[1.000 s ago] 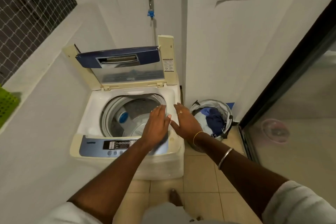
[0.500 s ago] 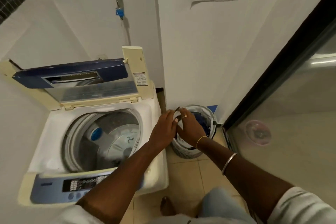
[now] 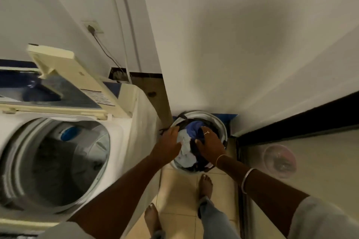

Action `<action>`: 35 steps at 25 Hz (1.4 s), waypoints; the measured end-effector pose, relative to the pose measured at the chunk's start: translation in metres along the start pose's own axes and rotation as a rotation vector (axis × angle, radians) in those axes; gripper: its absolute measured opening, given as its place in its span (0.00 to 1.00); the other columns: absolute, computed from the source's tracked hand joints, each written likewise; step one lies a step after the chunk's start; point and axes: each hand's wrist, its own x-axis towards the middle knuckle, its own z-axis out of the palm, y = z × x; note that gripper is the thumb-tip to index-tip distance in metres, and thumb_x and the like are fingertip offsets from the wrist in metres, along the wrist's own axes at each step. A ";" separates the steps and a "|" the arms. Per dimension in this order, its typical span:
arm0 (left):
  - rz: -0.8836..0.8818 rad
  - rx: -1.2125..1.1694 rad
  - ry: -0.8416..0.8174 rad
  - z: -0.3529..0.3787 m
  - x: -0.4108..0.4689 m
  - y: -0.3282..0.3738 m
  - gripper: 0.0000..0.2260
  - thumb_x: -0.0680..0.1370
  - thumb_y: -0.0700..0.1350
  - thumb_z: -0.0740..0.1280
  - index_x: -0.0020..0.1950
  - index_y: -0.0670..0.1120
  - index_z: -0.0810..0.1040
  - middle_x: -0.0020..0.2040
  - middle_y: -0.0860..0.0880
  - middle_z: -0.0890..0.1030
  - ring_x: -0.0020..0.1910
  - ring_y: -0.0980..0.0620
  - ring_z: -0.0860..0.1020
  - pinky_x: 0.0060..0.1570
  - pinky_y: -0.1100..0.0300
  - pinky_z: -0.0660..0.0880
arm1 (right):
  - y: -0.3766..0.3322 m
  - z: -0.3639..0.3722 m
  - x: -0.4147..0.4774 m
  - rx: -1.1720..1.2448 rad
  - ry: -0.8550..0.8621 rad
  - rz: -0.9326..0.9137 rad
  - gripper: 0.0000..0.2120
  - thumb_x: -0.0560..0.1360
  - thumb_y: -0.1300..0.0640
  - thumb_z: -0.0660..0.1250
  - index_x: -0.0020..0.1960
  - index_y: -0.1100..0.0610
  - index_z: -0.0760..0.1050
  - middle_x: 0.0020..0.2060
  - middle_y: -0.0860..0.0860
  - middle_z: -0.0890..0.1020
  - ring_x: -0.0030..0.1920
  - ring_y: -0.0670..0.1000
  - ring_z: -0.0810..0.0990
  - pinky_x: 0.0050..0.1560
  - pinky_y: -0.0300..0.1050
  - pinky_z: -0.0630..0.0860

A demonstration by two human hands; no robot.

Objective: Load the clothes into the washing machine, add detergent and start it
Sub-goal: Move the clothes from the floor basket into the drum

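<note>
A round laundry basket point(image 3: 220, 123) stands on the floor in the corner, right of the washing machine point(image 3: 124, 141). It holds a pile of clothes: a blue piece point(image 3: 194, 131), a pale blue piece point(image 3: 185, 148) and dark ones. My left hand point(image 3: 169, 142) reaches in at the basket's left rim, thumb against the pale cloth; its grip is hidden. My right hand point(image 3: 210, 145) lies on top of the pile, fingers and thumb curled into the blue and dark cloth. The machine's lid point(image 3: 64, 75) stands up and the drum point(image 3: 58, 161) holds no clothes.
A white wall rises right behind the basket. A dark-framed glass door point(image 3: 291, 141) closes off the right side. My bare feet point(image 3: 206, 184) stand on the tiled floor just in front of the basket. A cable and a hose run down the wall behind the machine.
My view swung right and down from the machine to the basket. Both hands left the machine's rim and went down into the basket onto the clothes.
</note>
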 end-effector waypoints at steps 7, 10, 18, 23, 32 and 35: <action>-0.044 0.109 -0.089 0.086 0.096 -0.053 0.34 0.79 0.48 0.69 0.79 0.40 0.56 0.77 0.39 0.63 0.76 0.41 0.63 0.75 0.52 0.59 | 0.103 0.036 0.123 -0.213 -0.207 -0.040 0.41 0.76 0.44 0.69 0.80 0.56 0.51 0.78 0.56 0.59 0.77 0.59 0.59 0.75 0.54 0.62; -0.139 0.220 -0.225 0.130 0.129 -0.084 0.52 0.70 0.60 0.75 0.82 0.50 0.45 0.80 0.38 0.53 0.78 0.37 0.56 0.74 0.43 0.61 | 0.139 0.072 0.158 -0.348 -0.313 -0.047 0.54 0.70 0.37 0.73 0.81 0.50 0.40 0.80 0.57 0.46 0.78 0.63 0.50 0.75 0.61 0.59; -0.262 0.230 -0.146 0.212 0.173 -0.120 0.51 0.72 0.53 0.75 0.81 0.52 0.40 0.78 0.36 0.55 0.75 0.35 0.61 0.72 0.41 0.64 | 0.170 0.132 0.204 -0.454 -0.234 0.053 0.55 0.71 0.42 0.73 0.80 0.52 0.38 0.78 0.62 0.52 0.77 0.65 0.57 0.74 0.61 0.60; -0.198 0.042 0.079 0.190 0.146 -0.097 0.21 0.74 0.48 0.71 0.64 0.42 0.77 0.58 0.40 0.80 0.58 0.41 0.79 0.60 0.49 0.76 | 0.150 0.102 0.180 -0.260 -0.140 0.066 0.12 0.73 0.54 0.69 0.56 0.54 0.76 0.52 0.55 0.81 0.52 0.58 0.81 0.53 0.51 0.79; -0.341 -0.477 0.430 0.028 0.016 0.029 0.20 0.74 0.59 0.59 0.47 0.45 0.83 0.43 0.47 0.84 0.45 0.48 0.82 0.50 0.56 0.76 | -0.010 -0.001 0.035 -0.057 0.221 -0.257 0.08 0.70 0.46 0.60 0.42 0.49 0.74 0.40 0.49 0.83 0.42 0.54 0.81 0.44 0.46 0.73; -0.295 -0.739 0.459 -0.045 -0.061 0.067 0.10 0.77 0.50 0.65 0.43 0.47 0.82 0.36 0.52 0.85 0.38 0.57 0.83 0.39 0.69 0.73 | -0.078 -0.022 -0.028 0.078 0.336 -0.364 0.14 0.72 0.44 0.61 0.44 0.53 0.77 0.39 0.52 0.83 0.41 0.55 0.81 0.46 0.50 0.76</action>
